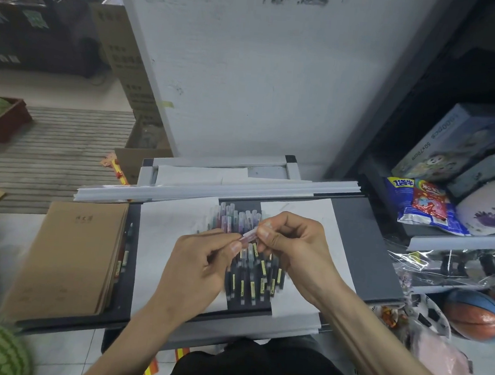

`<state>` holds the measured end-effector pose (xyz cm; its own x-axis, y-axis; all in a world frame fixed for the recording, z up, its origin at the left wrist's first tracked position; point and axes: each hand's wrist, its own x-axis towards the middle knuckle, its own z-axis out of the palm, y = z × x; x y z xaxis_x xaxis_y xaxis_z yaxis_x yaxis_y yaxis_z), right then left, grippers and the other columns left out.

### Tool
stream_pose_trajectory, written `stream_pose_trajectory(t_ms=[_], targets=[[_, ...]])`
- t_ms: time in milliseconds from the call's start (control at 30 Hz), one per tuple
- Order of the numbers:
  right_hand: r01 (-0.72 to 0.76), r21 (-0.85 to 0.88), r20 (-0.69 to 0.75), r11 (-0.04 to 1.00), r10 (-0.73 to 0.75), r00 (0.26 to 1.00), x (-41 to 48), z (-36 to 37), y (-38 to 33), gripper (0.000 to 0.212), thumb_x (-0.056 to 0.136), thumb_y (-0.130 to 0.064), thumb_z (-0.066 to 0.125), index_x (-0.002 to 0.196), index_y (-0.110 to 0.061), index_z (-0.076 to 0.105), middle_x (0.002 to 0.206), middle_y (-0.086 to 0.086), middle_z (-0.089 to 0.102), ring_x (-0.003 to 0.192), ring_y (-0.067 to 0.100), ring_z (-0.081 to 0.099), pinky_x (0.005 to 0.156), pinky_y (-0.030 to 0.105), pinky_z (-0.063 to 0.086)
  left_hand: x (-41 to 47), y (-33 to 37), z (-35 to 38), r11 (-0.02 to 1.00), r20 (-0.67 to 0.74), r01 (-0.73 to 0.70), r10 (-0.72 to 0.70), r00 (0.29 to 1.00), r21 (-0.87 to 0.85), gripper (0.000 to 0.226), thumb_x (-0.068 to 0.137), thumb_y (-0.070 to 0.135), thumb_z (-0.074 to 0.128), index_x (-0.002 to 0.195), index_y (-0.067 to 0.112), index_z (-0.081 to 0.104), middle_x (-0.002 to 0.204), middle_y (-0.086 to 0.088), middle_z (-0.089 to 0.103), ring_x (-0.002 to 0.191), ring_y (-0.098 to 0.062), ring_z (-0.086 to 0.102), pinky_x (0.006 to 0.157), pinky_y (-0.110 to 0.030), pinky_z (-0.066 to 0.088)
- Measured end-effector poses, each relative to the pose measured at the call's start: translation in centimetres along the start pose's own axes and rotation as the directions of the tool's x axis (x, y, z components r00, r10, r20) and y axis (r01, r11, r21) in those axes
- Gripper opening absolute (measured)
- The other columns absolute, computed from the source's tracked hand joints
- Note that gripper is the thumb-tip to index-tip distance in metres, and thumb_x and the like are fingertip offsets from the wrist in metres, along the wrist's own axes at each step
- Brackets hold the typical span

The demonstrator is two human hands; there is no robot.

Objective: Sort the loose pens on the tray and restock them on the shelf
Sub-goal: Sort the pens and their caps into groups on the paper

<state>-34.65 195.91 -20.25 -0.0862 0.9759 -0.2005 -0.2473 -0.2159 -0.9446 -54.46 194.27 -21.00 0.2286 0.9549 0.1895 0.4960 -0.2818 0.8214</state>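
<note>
Right now you are in the sorting part of the job, with the restocking not yet begun as far as the view shows. Your left hand (pixel 203 260) and right hand (pixel 292 243) meet above the middle of the flat dark grey tray (pixel 361 254), and between them they pinch one slim pen with a pinkish translucent cap (pixel 249 235). The left fingers are curled round its lower end and the right thumb and forefinger are closed on the cap end. Motion blur hides whether you are only inspecting it or seating the cap. Under your hands lies the main batch of dark-barrelled pens with clear caps and yellow labels (pixel 251 281), on the bare strip of tray between two white paper sheets (pixel 167 234). They lie roughly parallel with their caps pointing away from you, which suggests some lining up is done, though I see no clear split into separate groups. A few more pens (pixel 124 255) sit in the gap just beside the stack of brown paper-covered notebooks (pixel 74 257) at the left of the tray, apart from the main batch. The grey metal shelf (pixel 456 240) to your right holds boxes and a snack bag, and no pens are visible on it. My reading is that nearly all of the task is left: finish grouping the batch, gather in the stray pens by the notebooks, then carry every group to the shelf.
</note>
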Motion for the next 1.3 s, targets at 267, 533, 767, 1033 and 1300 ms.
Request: stream_pose_trajectory(t_ms=[267,533,767,1033,1300], targets=[[0.023,0.020,-0.058,1.000,-0.022,0.998,-0.5,1.0,0.8,0.013,0.088,-0.010,0.076,0.095,0.001,0.074,0.086,0.016,0.073,0.080,0.021,0.068,0.070,0.022,0.054,1.0,0.9,0.9,0.992,-0.019,0.111,-0.112,0.993,-0.059,0.018,0.104,0.026,0.063,0.100,0.029,0.080,0.075,0.010,0.071,0.066,-0.018,0.063,0.062,-0.033,0.051],[-0.017,-0.136,-0.150,0.991,-0.003,0.989,0.1,-0.2,1.6,0.009,0.101,-0.005,0.063,0.103,0.000,0.069,0.090,0.017,0.077,0.082,0.024,0.075,0.075,0.032,0.058,1.3,-0.3,1.9,0.983,0.061,0.180,-0.181,0.982,0.019,0.021,0.097,0.046,0.063,0.091,0.032,0.077,0.076,0.015,0.070,0.074,-0.009,0.065,0.065,-0.022,0.048],[-0.154,-0.227,-0.317,0.962,0.076,0.945,2.8,-5.8,2.0,0.017,0.101,-0.015,0.065,0.098,0.001,0.071,0.086,0.014,0.078,0.076,0.025,0.077,0.069,0.030,0.061,0.5,-4.6,0.7,0.952,0.096,0.268,-0.284,0.954,0.149,0.015,0.099,0.033,0.067,0.086,0.030,0.075,0.077,0.019,0.071,0.073,-0.005,0.066,0.071,-0.016,0.050],[-0.447,-0.567,-0.521,0.692,0.120,0.845,5.1,-15.0,6.1,0.016,0.096,-0.022,0.073,0.092,-0.007,0.074,0.073,0.005,0.077,0.063,0.020,0.077,0.076,0.038,0.064,0.1,-13.9,-3.3,0.707,-0.105,0.590,-0.602,0.791,0.390,0.015,0.097,0.027,0.062,0.099,0.021,0.076,0.091,0.004,0.074,0.078,-0.013,0.065,0.073,-0.028,0.048],[-0.536,-0.741,-0.554,0.405,0.082,0.828,6.5,-17.1,9.0,0.027,0.095,-0.036,0.070,0.080,-0.014,0.072,0.058,-0.002,0.072,0.064,0.014,0.073,0.071,0.031,0.059,-0.2,-19.5,-5.4,0.533,-0.186,0.650,-0.678,0.711,0.541,0.011,0.090,0.010,0.055,0.087,0.004,0.063,0.082,-0.010,0.063,0.068,-0.024,0.052,0.064,-0.034,0.046]])
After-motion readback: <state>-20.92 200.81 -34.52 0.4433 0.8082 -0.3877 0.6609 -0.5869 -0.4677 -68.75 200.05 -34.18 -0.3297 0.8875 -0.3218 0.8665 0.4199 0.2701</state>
